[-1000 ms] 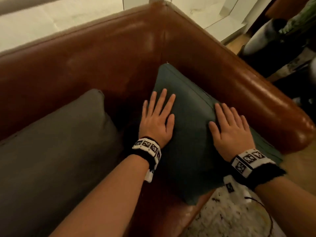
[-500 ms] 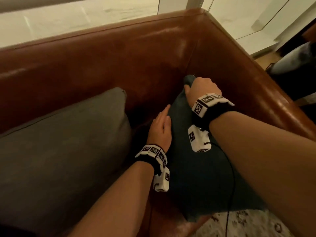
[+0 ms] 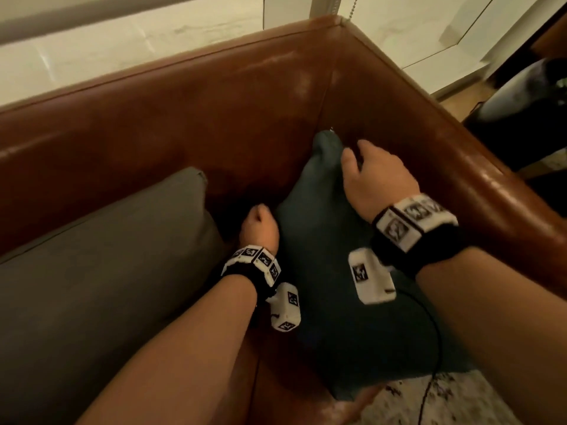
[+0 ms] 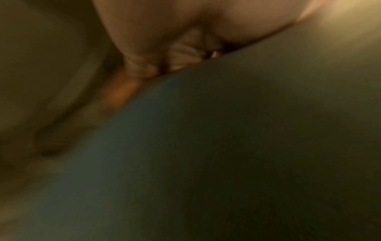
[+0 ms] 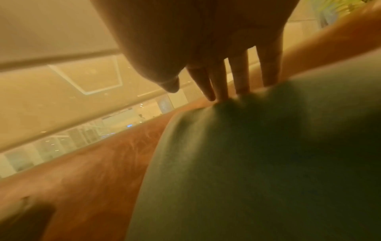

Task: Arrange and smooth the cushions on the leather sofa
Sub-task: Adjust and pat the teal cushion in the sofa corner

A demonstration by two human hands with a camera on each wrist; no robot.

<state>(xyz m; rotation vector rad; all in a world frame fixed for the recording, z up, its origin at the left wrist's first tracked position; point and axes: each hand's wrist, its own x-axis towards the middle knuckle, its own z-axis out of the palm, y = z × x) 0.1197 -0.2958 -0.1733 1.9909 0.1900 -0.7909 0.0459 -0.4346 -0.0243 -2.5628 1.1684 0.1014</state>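
Brown leather sofa (image 3: 184, 111), back along the far side and arm along the right, meeting in the far right corner. Large grey cushion (image 3: 101, 271) leaning against the back on the left. Dark green cushion (image 3: 331, 302) propped in the far right corner, top tip tucked up where back and arm meet, lower corner overhanging the seat's front edge above a speckled rug (image 3: 460, 403). Right hand (image 3: 372, 176) laid over the green cushion's upper edge near that tip, fingers (image 5: 239, 76) straight, released, tips pressing into the fabric. Left hand (image 3: 260, 230) at the green cushion's left edge, in the gap beside the grey cushion, fingers curled; whether clenched on fabric or on nothing, cannot tell. Tagged bands on both wrists.
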